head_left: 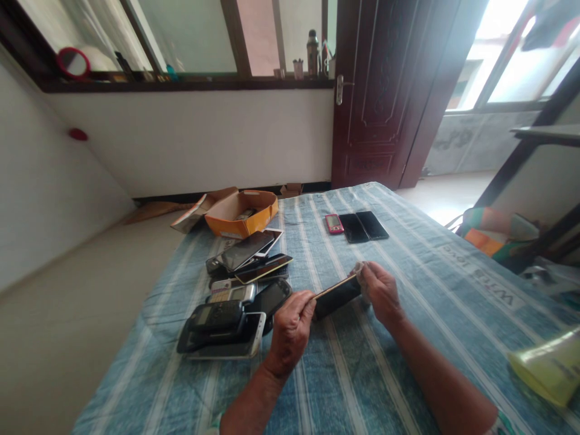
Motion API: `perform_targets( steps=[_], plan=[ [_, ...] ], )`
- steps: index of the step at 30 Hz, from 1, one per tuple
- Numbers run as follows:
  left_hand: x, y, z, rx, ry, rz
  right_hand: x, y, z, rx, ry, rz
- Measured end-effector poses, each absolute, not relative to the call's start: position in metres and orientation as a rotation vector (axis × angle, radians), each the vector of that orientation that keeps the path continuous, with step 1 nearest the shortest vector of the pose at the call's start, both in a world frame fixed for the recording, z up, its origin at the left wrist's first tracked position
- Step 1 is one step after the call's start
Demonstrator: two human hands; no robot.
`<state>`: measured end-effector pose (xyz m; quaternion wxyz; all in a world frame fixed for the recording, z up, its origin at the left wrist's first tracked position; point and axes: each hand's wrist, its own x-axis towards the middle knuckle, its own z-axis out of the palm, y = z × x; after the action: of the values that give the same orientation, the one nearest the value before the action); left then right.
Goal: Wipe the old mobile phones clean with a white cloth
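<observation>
A dark-screened smartphone [339, 298] is held tilted above the cloth-covered table. My left hand [292, 323] is closed on its left end, fingers pinching the edge. At the opposite end, my right hand [379, 291] grips a crumpled pale cloth or tissue [359, 269] that wraps the phone's corner. Just left of my left hand lies a heap of old mobile phones, among them a white-edged smartphone [254, 338], a black phone [216, 316] and a silver keypad phone [233, 293]. Beyond my hands, a red keypad phone [334, 224] lies beside two black smartphones [356, 228].
An open orange box [242, 223] stands behind the heap, with something dark inside. On the right of the blue striped tablecloth [426, 284] rests a yellow translucent packet [550, 365]. A dark red door [385, 90] and a wall with a window ledge lie beyond the table.
</observation>
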<state>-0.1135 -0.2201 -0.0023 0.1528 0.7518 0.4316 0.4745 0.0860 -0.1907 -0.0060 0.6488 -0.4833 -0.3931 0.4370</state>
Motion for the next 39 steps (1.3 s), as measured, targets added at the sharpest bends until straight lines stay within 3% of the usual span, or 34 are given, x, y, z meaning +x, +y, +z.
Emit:
perform_targets(
  steps=[4,10,13,24,33,39],
  plan=[
    [-0.110,-0.221,0.000,2.179,1.216,1.386,0.091,-0.190,-0.008,-1.167,-1.045,0.844],
    [-0.108,-0.224,0.002,2.196,1.188,1.361,0.081,-0.198,-0.007,-1.173,-1.685,0.072],
    [-0.108,-0.225,0.003,2.189,1.170,1.361,0.063,-0.207,-0.004,-1.129,-1.887,-0.159],
    [-0.112,-0.222,0.000,2.181,1.199,1.345,0.081,-0.194,-0.009,-1.145,-1.788,-0.086],
    [-0.112,-0.221,-0.002,2.205,1.195,1.385,0.124,-0.177,-0.014,-1.254,-0.728,0.676],
    [-0.113,-0.221,-0.002,2.228,1.187,1.397,0.129,-0.179,-0.022,-1.547,-1.355,0.311]
  ],
)
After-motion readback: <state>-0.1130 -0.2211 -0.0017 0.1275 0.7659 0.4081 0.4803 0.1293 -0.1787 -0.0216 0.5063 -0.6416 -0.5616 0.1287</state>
